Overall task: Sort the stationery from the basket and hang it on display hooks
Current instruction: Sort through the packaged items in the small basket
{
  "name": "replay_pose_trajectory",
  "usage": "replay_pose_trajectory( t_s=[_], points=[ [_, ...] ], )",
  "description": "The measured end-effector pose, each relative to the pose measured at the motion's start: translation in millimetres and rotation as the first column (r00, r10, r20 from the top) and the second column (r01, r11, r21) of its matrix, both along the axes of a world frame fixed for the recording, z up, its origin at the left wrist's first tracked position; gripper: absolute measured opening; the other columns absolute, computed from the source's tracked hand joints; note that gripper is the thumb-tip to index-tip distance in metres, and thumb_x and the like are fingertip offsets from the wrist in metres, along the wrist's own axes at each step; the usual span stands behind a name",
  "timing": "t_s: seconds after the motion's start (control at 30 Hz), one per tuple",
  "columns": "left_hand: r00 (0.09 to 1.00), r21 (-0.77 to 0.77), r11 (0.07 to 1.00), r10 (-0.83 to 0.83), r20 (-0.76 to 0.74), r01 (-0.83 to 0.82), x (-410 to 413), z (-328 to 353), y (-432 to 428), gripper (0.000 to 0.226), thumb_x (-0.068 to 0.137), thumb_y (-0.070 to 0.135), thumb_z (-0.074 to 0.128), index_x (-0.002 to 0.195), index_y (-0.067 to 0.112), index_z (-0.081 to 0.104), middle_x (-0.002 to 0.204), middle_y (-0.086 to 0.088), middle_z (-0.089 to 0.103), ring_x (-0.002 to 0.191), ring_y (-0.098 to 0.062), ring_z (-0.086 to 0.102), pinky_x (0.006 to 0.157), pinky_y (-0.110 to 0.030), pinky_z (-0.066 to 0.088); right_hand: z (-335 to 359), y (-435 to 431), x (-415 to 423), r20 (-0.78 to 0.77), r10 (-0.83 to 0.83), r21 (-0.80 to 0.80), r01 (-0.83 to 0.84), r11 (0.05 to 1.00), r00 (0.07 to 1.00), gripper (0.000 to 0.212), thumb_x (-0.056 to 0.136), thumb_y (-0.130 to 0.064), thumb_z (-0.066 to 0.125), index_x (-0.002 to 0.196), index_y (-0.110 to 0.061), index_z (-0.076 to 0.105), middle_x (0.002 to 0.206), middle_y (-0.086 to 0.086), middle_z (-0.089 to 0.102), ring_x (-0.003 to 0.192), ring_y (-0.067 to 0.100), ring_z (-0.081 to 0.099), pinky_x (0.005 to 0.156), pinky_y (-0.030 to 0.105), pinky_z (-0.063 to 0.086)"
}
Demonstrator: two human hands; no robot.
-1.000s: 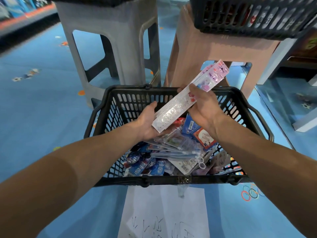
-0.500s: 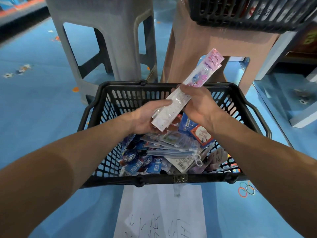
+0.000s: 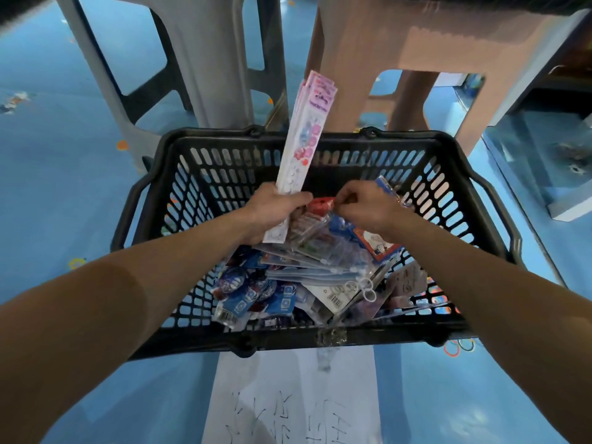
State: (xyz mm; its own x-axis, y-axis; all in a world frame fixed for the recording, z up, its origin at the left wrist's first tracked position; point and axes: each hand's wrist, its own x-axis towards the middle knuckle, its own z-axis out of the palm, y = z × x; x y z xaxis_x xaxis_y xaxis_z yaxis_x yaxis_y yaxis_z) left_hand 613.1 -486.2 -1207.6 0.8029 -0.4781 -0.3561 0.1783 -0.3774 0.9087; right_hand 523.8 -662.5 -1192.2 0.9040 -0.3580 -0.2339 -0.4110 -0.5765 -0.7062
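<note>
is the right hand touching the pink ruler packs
Apart. The head view shows the right hand pinching a red-topped packet in the basket, with a gap to the ruler packs, which the left hand grips alone.

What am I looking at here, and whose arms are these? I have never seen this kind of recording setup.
There is no machine here. A person wears a wide-angle camera on the head, looking forward and down, so every picture shows their own two bare arms. On the blue floor stands a black basket full of packaged stationery. A sheet of paper with handwriting lies at its near edge. Behind the basket are a grey stool and a pinkish stool. The left hand grips a bundle of long pink packs, pointing up above the basket. The right hand reaches into the pile and seems to pinch a red-topped packet. No display hooks are in view.
</note>
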Motion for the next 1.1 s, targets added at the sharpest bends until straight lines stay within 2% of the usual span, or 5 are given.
replay_pose_trajectory(
  t_s=[0.4, 0.63, 0.77, 0.87, 1.1],
  points=[
    [0.865, 0.596, 0.763, -0.453, 0.216, 0.25, -3, -20, 3, 0.05, 0.063, 0.045, 0.096, 0.08, 0.016, 0.058, 0.08, 0.0, 0.064, 0.066, -0.011, 0.059, 0.049, -0.023, 0.041, -20, -18, -5, -0.404, 0.064, -0.383, -0.232, 0.894, 0.912, 0.014, 0.087, -0.013, 0.059, 0.076, -0.008, 0.065, 0.09, 0.014, 0.068, 0.086, 0.029, 0.063, 0.066, 0.032, 0.049],
    [0.965, 0.355, 0.911, -0.252, 0.076, 0.21, 0, -14, 11, 0.029, 0.072, 0.022, 0.089, 0.09, 0.01, 0.069, 0.088, -0.006, 0.07, 0.073, -0.018, 0.068, 0.061, -0.03, 0.057, -4, -26, -17, -0.414, -0.008, -0.412, -0.18, 0.894, 0.91, 0.023, 0.089, -0.016, 0.057, 0.087, 0.0, 0.073, 0.093, 0.015, 0.07, 0.092, 0.033, 0.066, 0.076, 0.037, 0.056],
    [0.97, 0.097, 0.971, -0.203, -0.133, 0.216, -5, 4, 22, 0.04, 0.083, 0.009, 0.079, 0.118, 0.01, 0.06, 0.107, -0.012, 0.07, 0.083, -0.023, 0.073, 0.075, -0.04, 0.062, 12, -20, -21, -0.354, -0.094, -0.074, 0.072, 0.995, 0.931, 0.021, 0.091, -0.013, 0.063, 0.08, 0.003, 0.069, 0.092, 0.027, 0.073, 0.074, 0.033, 0.067, 0.056, 0.035, 0.05],
    [0.947, -0.067, 0.984, -0.175, -0.269, 0.163, -9, 18, 27, 0.031, 0.088, 0.003, 0.072, 0.118, 0.003, 0.064, 0.098, -0.016, 0.075, 0.083, -0.026, 0.075, 0.081, -0.043, 0.063, 34, 1, -24, -0.368, -0.108, 0.417, 0.268, 0.869, 0.924, 0.026, 0.091, -0.034, 0.075, 0.091, -0.009, 0.069, 0.095, 0.012, 0.074, 0.073, 0.019, 0.068, 0.046, 0.018, 0.046],
    [0.958, -0.16, 0.976, -0.181, -0.222, 0.147, -12, 52, 26, 0.023, 0.089, 0.003, 0.074, 0.111, -0.002, 0.069, 0.112, -0.024, 0.073, 0.102, -0.035, 0.072, 0.094, -0.046, 0.059, 60, 44, -21, -0.1, -0.208, 0.702, 0.217, 0.678, 0.973, 0.031, 0.089, -0.015, 0.076, 0.118, -0.016, 0.068, 0.108, 0.004, 0.074, 0.104, 0.025, 0.066, 0.084, 0.039, 0.054]
  ],
)
